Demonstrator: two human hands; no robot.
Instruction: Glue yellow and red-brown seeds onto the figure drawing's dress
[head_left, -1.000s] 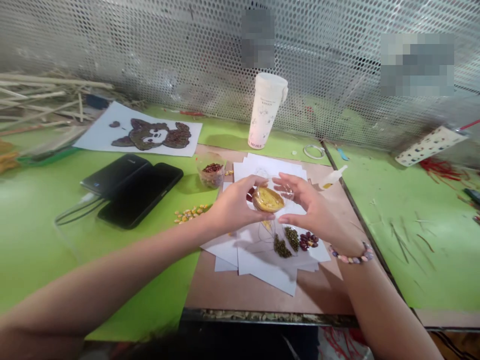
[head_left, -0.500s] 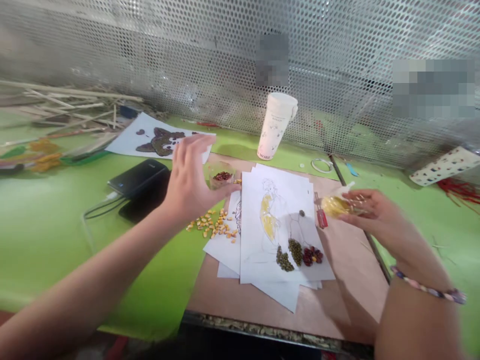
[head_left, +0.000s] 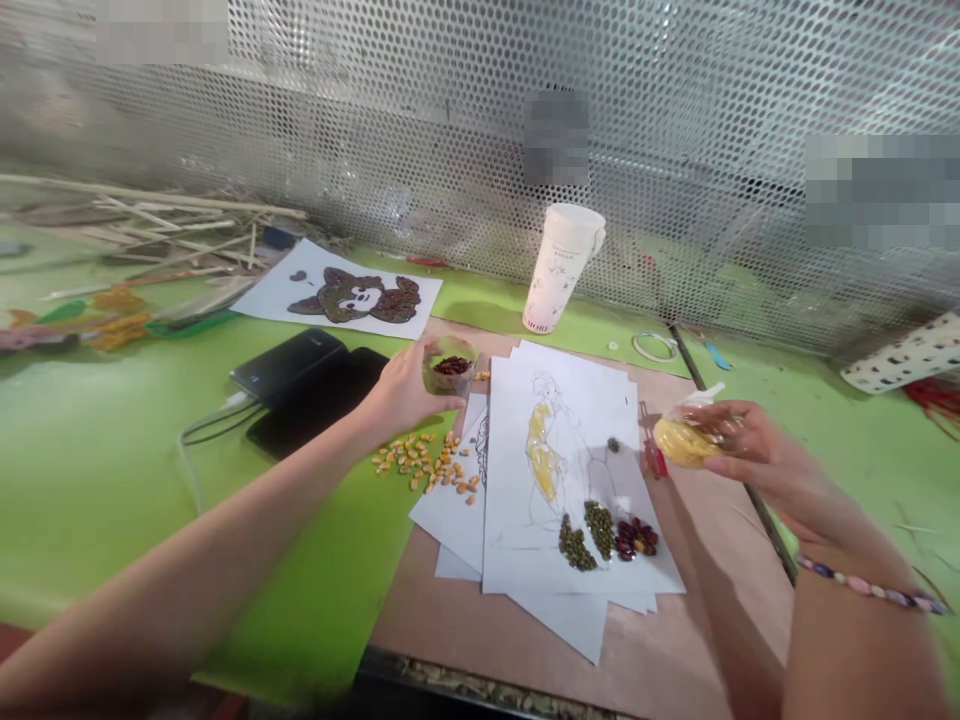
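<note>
My left hand [head_left: 401,390] is closed around the side of a small clear plastic cup [head_left: 452,384] with dark red beans in it. Raised over the board's right side, my right hand [head_left: 750,440] grips a clear plastic bag of yellow grains [head_left: 684,442]; whether it sits in a cup I cannot tell. Between the hands lies a sheet with a pencil figure drawing [head_left: 517,480], partly filled with yellow grains [head_left: 538,450]. Green beans [head_left: 598,528] and a flower of red beans [head_left: 636,538] cover its lower right. Loose corn kernels [head_left: 427,460] are scattered left of it.
A white tumbler [head_left: 562,268] stands behind the papers. At left are a black power bank [head_left: 289,362] with a cable, a bean picture of an animal [head_left: 360,298] and dry stalks [head_left: 172,225]. A roll of tape [head_left: 655,346] lies back right, before a perforated metal screen [head_left: 420,130].
My left hand has come down from above the cup and taken hold of it. My right hand still holds the yellow grains. The view has shifted slightly.
</note>
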